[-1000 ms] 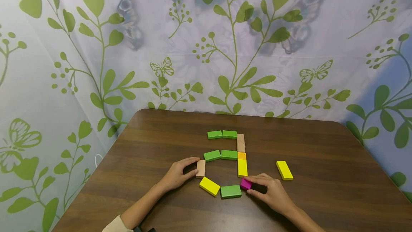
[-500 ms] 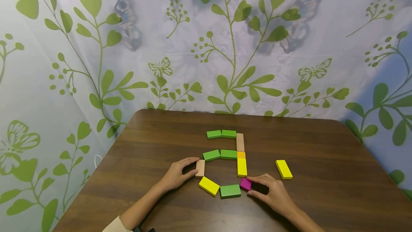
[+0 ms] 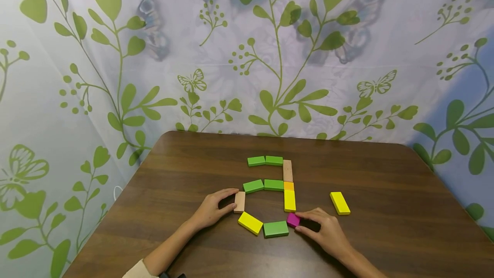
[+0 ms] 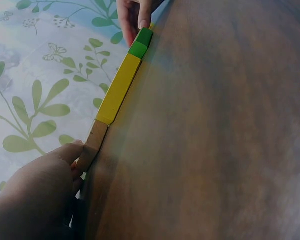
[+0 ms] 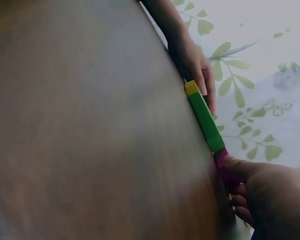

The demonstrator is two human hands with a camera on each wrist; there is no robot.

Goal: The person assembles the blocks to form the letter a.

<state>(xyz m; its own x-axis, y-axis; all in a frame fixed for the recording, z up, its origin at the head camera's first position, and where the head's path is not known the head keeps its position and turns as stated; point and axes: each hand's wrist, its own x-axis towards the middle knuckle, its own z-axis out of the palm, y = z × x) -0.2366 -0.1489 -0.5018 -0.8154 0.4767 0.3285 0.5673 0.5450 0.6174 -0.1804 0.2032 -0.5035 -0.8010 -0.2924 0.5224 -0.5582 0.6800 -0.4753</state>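
My left hand point(image 3: 211, 208) holds the plain wooden block point(image 3: 239, 202) at its left side, index fingertip by its far corner and thumb lower down. My right hand point(image 3: 324, 228) pinches a small magenta block point(image 3: 293, 220) between thumb and index finger. Between the hands lie a yellow block point(image 3: 250, 223) and a green block point(image 3: 275, 229), forming a curved bottom row. The magenta block sits at the green one's right end, just below a yellow block point(image 3: 290, 201). In the left wrist view, thumb and fingers meet the wooden block point(image 4: 93, 145); the right wrist view shows the magenta block point(image 5: 222, 162) under the thumb.
Above the yellow block stand a small orange block point(image 3: 288, 186) and another wooden block point(image 3: 287, 170). Two green blocks point(image 3: 273, 185) make a middle row, and two more point(image 3: 274, 161) a top row. A loose yellow block point(image 3: 340, 203) lies to the right on the brown table point(image 3: 185, 158).
My right hand has shifted the magenta block very slightly left, toward the green block. My left hand stays at the wooden block. The whole view shifts a little.
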